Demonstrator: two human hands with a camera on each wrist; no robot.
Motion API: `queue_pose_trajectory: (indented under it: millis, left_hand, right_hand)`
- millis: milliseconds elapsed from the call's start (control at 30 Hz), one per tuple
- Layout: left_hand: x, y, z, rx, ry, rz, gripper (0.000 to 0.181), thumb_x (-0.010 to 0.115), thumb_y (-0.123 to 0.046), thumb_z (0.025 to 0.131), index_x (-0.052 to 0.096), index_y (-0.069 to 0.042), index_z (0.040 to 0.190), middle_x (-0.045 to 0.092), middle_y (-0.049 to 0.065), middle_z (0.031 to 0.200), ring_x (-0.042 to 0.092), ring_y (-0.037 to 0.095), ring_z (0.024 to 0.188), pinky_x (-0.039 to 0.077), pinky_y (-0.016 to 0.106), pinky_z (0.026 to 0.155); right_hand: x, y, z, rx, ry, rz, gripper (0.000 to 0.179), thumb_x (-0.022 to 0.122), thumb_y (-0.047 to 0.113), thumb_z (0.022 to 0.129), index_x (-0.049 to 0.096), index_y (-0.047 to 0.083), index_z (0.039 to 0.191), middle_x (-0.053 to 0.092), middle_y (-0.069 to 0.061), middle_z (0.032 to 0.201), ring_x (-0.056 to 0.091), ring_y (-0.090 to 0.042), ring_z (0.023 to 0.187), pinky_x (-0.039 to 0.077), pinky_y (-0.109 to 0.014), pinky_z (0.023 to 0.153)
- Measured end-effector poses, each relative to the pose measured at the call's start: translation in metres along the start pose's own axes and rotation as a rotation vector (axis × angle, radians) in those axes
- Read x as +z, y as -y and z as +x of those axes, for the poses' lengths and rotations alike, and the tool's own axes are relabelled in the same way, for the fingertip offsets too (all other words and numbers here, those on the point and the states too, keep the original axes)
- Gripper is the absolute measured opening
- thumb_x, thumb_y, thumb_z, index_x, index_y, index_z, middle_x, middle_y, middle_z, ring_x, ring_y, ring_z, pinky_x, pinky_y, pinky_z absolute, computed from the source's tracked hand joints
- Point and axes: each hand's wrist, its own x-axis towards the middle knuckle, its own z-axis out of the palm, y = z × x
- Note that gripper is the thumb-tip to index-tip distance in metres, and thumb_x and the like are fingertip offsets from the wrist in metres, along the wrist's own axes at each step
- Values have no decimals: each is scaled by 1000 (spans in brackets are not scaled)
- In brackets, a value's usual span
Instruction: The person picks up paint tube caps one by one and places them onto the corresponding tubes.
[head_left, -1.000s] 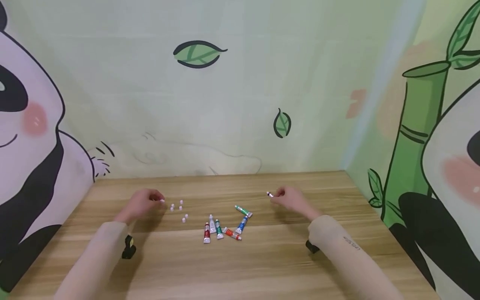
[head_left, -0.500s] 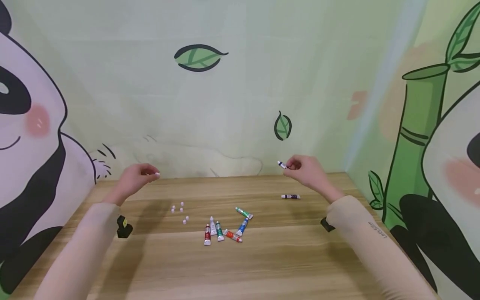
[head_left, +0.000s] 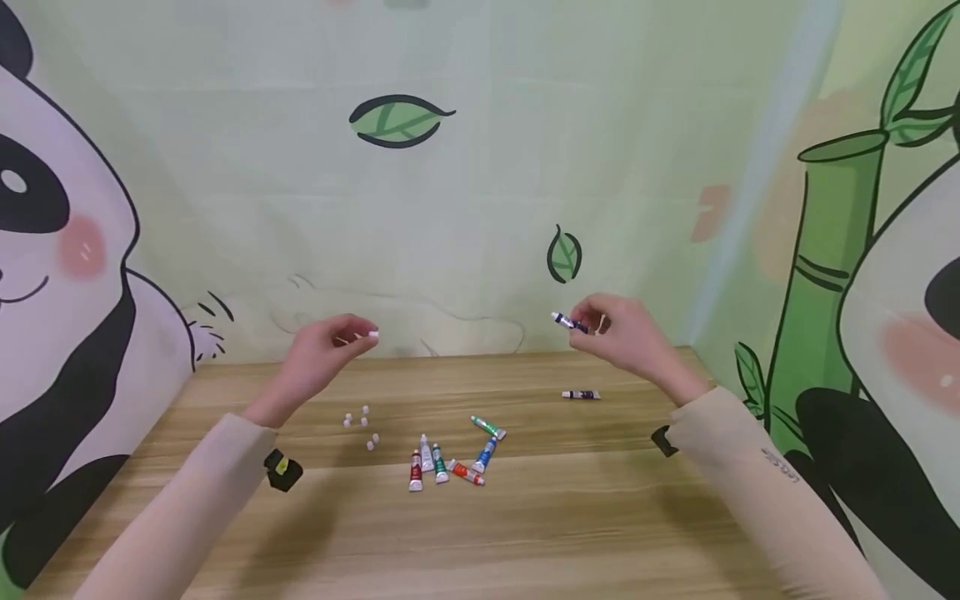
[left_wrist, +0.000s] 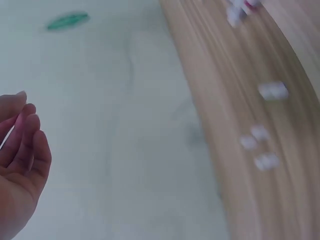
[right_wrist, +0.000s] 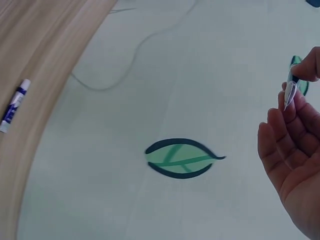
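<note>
In the head view my left hand [head_left: 315, 358] is raised above the far part of the table, pinching a small white cap [head_left: 373, 334] between thumb and fingertips. The left wrist view shows this hand [left_wrist: 22, 165] at its left edge, the cap not clear there. Level with it, my right hand [head_left: 630, 333] holds a small paint tube [head_left: 562, 320] with a dark band, its white end pointing left. From the right wrist, the tube [right_wrist: 291, 90] is pinched between thumb and fingers. A dark-labelled paint tube [head_left: 581, 395] lies on the table below the right hand.
Several small white caps [head_left: 364, 422] lie on the wooden table [head_left: 525, 533] at left of centre. Near the middle are several paint tubes: red [head_left: 416, 472], white, green, orange [head_left: 467, 472] and blue [head_left: 485, 454]. A printed backdrop [head_left: 480, 192] rises behind the table.
Both hands have risen from the table, the right with the paint tube and the left with the cap. The left hand has then moved right. A dark-labelled tube has come into view below the right hand.
</note>
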Motion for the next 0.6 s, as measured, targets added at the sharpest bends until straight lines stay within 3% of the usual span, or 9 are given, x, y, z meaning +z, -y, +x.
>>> queue_pose_trajectory:
  millis: [300,600]
  left_hand:
    - [6,-62,-20,272,-101,-50,19,71,-30,96,73,-19,112,66,-5,83,60,15,77,43,28,56]
    - [15,-94,-38,458,-119,-136,18,75,-12,92,75,-17,110,64,-9,79,58,12,74,38,25,52]
  right_hand:
    - [-14,31,-13,-257,-71,6,15,76,4,81,70,8,94,64,3,85,54,-12,78,48,-25,70]
    - [-4,56,-14,-482,-99,-20,16,73,5,78,70,11,92,64,6,84,56,-12,76,48,-25,68]
